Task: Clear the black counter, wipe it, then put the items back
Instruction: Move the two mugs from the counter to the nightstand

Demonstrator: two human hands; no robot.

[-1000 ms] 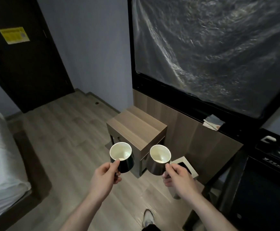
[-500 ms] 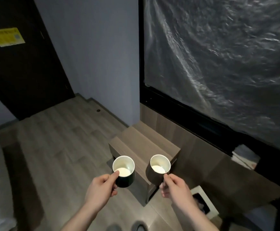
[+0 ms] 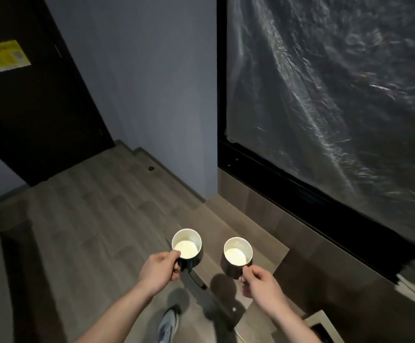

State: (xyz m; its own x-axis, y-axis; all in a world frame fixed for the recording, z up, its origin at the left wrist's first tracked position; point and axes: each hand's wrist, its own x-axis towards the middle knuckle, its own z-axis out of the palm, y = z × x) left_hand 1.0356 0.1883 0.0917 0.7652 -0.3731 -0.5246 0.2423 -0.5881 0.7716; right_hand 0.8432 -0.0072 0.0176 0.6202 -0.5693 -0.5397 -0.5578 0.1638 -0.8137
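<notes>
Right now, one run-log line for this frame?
left hand: holds left mug | right hand: holds right mug | both over wooden cabinet | counter: unseen

Left hand (image 3: 158, 269) grips left mug (image 3: 187, 247); right hand (image 3: 263, 284) grips right mug (image 3: 237, 256).

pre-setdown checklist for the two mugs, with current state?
1. Left hand grips the left mug by its handle: ok.
2. Right hand pinches the right mug by its handle: ok.
3. Both mugs upright, openings up, apart from each other: ok.
4. Mugs empty: white insides show, no liquid evident, but cannot tell for sure.
5. Wooden cabinet top below the mugs bare where visible: ok.
6. Black counter in view to check clearing: not ok, out of frame.
</notes>
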